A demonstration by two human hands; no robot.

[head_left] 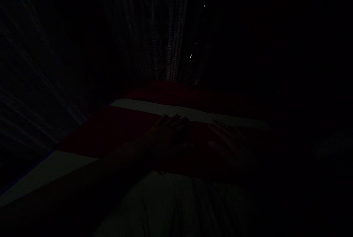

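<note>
In very dim light, a cloth (132, 126) with broad dark red and pale bands is spread out before me. My left hand (168, 135) lies on a red band, fingers stretched forward, their tips at the edge of the narrow pale stripe (187, 112). To its right, my right hand (227, 139) also reaches over the red band with its fingers apart and tips near the same stripe. Neither hand appears to hold anything. The right wrist and forearm are lost in shadow.
A thin blue edging (30, 169) runs along the cloth's left side. Beyond the far edge hang dim, vertically streaked folds like a curtain (173, 27). Small bright specks (190, 56) show near them. Nearer me, the pale fabric (171, 200) has wrinkles. The right side is nearly black.
</note>
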